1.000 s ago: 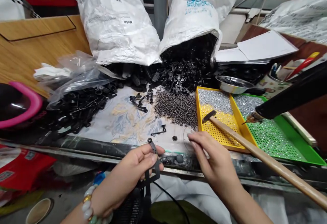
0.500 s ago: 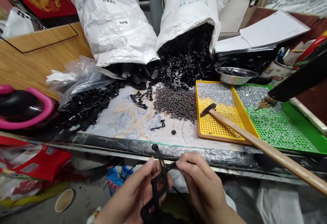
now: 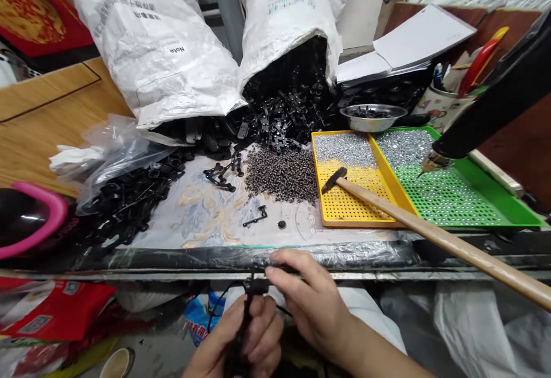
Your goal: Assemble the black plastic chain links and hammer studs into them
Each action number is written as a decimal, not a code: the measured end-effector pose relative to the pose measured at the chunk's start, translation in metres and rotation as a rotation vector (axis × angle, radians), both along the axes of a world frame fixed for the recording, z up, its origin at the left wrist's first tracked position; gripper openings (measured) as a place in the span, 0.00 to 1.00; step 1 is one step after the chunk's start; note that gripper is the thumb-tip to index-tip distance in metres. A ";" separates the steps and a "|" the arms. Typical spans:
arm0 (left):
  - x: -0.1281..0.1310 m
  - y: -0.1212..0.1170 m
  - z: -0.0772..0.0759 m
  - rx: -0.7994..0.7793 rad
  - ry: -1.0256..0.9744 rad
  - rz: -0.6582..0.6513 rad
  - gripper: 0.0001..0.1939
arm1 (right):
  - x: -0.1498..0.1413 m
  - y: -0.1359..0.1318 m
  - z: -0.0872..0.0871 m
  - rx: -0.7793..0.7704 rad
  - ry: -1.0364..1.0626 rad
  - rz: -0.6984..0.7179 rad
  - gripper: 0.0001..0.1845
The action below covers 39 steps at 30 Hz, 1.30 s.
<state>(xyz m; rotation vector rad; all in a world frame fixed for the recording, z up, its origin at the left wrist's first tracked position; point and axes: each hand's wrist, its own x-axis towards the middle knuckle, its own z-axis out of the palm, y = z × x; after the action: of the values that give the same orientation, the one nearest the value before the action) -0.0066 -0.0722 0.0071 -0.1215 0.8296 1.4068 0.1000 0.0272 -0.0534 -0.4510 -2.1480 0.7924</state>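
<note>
I've got both hands below the bench edge, left hand (image 3: 247, 338) fisted round a black bracket (image 3: 248, 303), right hand (image 3: 307, 303) pinching its top, while the yellow tray (image 3: 390, 185) and green tray (image 3: 495, 200) hold silver screws.

You are looking at a hammer (image 3: 413, 226) lying with its head on a yellow tray (image 3: 353, 194), beside a green tray (image 3: 469, 200) holding small silver parts. Two white sacks (image 3: 159, 50) are leaning behind, one spilling black parts (image 3: 288, 108) onto the table (image 3: 215, 211). A steel bowl (image 3: 372, 116) is sitting behind the trays, and a heap of dark rivets (image 3: 279, 174) is lying just left of the yellow one.
</note>
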 end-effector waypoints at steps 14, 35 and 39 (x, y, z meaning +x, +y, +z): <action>-0.076 0.078 0.008 -0.204 0.792 -0.435 0.11 | 0.069 0.095 0.068 0.516 -0.229 -0.599 0.09; -0.073 0.077 0.000 -0.248 0.804 -0.363 0.07 | 0.071 0.104 0.060 0.481 -0.297 -0.585 0.11; -0.072 0.077 0.000 -0.262 0.833 -0.387 0.09 | 0.071 0.108 0.059 0.511 -0.401 -0.577 0.12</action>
<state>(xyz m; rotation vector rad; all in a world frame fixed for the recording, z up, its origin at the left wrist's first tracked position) -0.0786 0.0049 0.0069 0.4377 1.6243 0.9517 0.1708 0.1355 0.0052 -0.9472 -2.2876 -0.1858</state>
